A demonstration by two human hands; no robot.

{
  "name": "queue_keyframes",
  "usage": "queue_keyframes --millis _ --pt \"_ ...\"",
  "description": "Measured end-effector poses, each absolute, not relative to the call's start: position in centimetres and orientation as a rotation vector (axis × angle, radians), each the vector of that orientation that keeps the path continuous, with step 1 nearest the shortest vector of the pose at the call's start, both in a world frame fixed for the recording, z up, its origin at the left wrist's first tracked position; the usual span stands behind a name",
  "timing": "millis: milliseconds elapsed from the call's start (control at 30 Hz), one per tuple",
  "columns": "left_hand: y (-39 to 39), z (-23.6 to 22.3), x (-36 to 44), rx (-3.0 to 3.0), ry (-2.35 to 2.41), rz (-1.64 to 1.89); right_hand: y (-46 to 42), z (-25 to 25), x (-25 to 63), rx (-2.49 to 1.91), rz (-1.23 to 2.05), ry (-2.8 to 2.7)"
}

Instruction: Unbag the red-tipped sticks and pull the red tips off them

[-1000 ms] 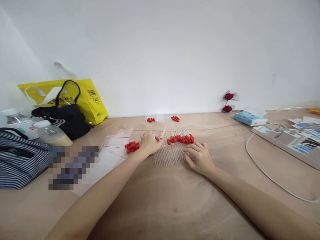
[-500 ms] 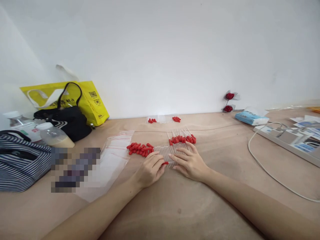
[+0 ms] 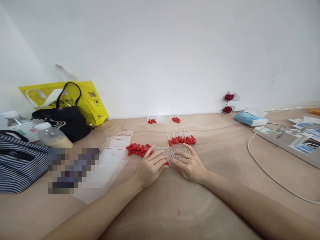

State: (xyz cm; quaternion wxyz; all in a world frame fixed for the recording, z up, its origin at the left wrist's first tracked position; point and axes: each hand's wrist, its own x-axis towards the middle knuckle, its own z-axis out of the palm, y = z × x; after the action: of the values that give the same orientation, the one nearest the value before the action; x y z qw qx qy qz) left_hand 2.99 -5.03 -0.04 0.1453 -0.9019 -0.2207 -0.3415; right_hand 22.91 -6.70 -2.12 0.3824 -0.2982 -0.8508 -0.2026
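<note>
Both my hands lie on a row of thin clear tubes (image 3: pixel 170 151) with red caps in the middle of the wooden table. My left hand (image 3: pixel 150 166) rests flat with fingers stretched over the row's left end, beside its red caps (image 3: pixel 137 149). My right hand (image 3: pixel 188 165) is spread over the row's right end. A second row of red-capped tubes (image 3: pixel 182 138) lies just beyond my fingers. Neither hand grips anything.
Clear zip bags (image 3: pixel 112 156) lie to the left. A striped bag (image 3: pixel 20 166), a bottle (image 3: pixel 51 136), a black bag (image 3: pixel 66 121) and a yellow bag (image 3: pixel 87 98) crowd the far left. A power strip (image 3: pixel 287 141) with a white cable (image 3: pixel 265 173) is on the right.
My left hand came back from the far row with one tube, laid it at the near row, and now lies flat. My right hand slid a little nearer.
</note>
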Motion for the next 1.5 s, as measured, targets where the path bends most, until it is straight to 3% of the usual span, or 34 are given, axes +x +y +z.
queue_keyframes --millis 767,1167,1500 --pt "-5.6 -0.1 2.1 -2.535 -0.692 -1.042 -7.2 -1.9 23.5 -0.784 -0.502 -2.073" --pt "-1.8 1.3 -1.6 -2.317 -1.444 -1.223 -6.2 -2.9 23.5 -1.085 -0.372 -2.147" --pt "-0.2 1.3 -2.5 -2.222 -1.778 -0.878 -5.1 -2.2 22.7 -1.338 -0.301 -1.867"
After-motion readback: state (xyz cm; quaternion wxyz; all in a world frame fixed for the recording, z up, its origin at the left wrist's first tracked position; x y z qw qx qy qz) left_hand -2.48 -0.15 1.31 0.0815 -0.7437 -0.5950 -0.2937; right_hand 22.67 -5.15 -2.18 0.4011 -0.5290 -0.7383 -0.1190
